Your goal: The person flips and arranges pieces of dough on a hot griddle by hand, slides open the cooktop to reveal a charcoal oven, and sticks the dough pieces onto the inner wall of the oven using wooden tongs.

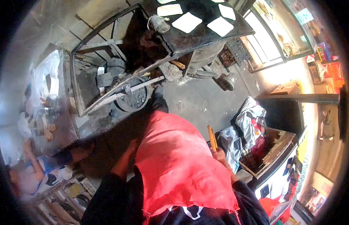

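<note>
My right hand (pixel 218 154) is closed around a pair of wooden tongs or sticks (pixel 212 137), held upright beside the red apron (pixel 170 161). On the other side of the apron, my left hand (pixel 133 145) hangs low in shadow, and its fingers are too dark to make out. Several flat pale square pieces (pixel 186 22) lie on the black tabletop (pixel 204 41) ahead. A crumpled grey cloth (pixel 158 24) sits near that table's left edge.
A round basin (pixel 132 98) of dark lumps stands under a slanted frame. Another person (pixel 31 172) is at the lower left. A wooden crate (pixel 272 150) and silvery bags (pixel 249 116) stand at right. Glass panels (pixel 264 33) are at upper right.
</note>
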`<state>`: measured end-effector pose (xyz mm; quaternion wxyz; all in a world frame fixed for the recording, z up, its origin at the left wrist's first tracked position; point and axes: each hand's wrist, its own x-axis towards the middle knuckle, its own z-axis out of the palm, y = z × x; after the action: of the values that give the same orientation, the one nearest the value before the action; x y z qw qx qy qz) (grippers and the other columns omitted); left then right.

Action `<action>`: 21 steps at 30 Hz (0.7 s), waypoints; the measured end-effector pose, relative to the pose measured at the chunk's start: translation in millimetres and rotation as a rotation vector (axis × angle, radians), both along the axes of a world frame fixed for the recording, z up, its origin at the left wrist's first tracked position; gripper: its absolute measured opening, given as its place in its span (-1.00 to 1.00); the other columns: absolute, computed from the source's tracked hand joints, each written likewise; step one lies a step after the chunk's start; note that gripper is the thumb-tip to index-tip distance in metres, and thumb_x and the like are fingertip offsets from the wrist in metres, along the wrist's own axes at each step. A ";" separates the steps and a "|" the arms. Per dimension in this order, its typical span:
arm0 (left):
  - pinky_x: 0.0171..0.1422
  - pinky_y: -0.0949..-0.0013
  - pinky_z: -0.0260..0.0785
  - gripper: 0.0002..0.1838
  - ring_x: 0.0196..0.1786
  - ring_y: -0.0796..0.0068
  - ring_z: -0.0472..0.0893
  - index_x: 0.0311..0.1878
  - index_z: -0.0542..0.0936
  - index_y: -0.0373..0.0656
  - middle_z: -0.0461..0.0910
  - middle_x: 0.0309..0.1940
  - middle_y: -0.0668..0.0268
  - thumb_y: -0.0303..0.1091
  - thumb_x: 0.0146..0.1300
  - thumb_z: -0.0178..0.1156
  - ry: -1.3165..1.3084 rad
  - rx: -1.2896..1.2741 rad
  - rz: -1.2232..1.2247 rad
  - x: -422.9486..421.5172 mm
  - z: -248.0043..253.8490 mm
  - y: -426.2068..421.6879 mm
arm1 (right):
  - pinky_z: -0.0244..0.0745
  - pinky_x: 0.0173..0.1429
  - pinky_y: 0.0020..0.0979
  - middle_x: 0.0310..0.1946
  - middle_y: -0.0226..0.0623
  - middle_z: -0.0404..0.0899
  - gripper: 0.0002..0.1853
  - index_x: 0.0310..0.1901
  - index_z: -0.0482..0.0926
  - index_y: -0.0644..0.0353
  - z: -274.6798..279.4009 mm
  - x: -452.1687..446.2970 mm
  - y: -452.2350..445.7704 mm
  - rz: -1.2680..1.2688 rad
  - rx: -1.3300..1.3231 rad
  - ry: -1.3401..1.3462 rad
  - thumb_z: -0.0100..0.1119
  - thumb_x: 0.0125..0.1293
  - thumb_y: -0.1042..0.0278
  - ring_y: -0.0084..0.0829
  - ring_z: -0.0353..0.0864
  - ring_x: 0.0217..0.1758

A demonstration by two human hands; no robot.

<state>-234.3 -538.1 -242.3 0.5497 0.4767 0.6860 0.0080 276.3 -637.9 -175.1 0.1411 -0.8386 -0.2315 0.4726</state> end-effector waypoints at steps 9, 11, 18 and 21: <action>0.04 0.26 0.39 -0.64 -0.08 0.22 0.60 -0.10 0.60 -0.23 0.63 -0.17 0.09 -0.14 0.22 0.12 -0.029 0.139 -0.082 -12.8 27.6 82.7 | 0.45 -0.28 -0.28 -0.46 -0.11 0.60 -0.37 -0.20 0.60 0.32 16.3 -33.6 18.3 0.187 -0.221 -0.047 0.22 0.07 -0.24 -0.22 0.59 -0.37; 0.04 0.29 0.39 -0.65 -0.09 0.29 0.59 -0.08 0.60 -0.23 0.63 -0.17 0.16 -0.15 0.23 0.13 -0.052 0.078 -0.090 -25.6 35.3 107.9 | 0.47 -0.28 -0.30 -0.49 -0.16 0.60 -0.40 -0.15 0.57 0.31 -8.1 -52.2 -2.1 0.221 -0.160 -0.107 0.22 0.11 -0.19 -0.25 0.60 -0.38; -0.13 0.31 0.44 -0.63 -0.28 0.50 0.57 0.05 0.50 -0.20 0.57 -0.24 0.35 -0.18 0.28 0.15 -0.267 -0.102 0.327 -50.1 42.0 153.4 | 0.46 0.02 -0.27 -0.16 0.05 0.60 -0.27 0.01 0.48 0.39 31.7 -113.9 83.2 0.232 -0.282 -0.064 0.18 0.13 -0.25 -0.14 0.60 -0.03; -0.17 0.38 0.45 -0.66 -0.28 0.51 0.55 0.01 0.51 -0.25 0.55 -0.28 0.36 -0.20 0.29 0.14 -0.266 -0.100 0.314 -66.0 18.2 144.2 | 0.44 0.05 -0.31 -0.10 0.02 0.59 -0.25 0.06 0.46 0.39 30.0 -115.8 96.8 0.150 -0.218 0.005 0.19 0.12 -0.23 -0.19 0.58 0.00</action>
<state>-300.2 -394.0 -224.2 0.6504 0.3306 0.6729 0.1223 160.4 -541.1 -145.1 0.0138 -0.8281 -0.2405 0.5062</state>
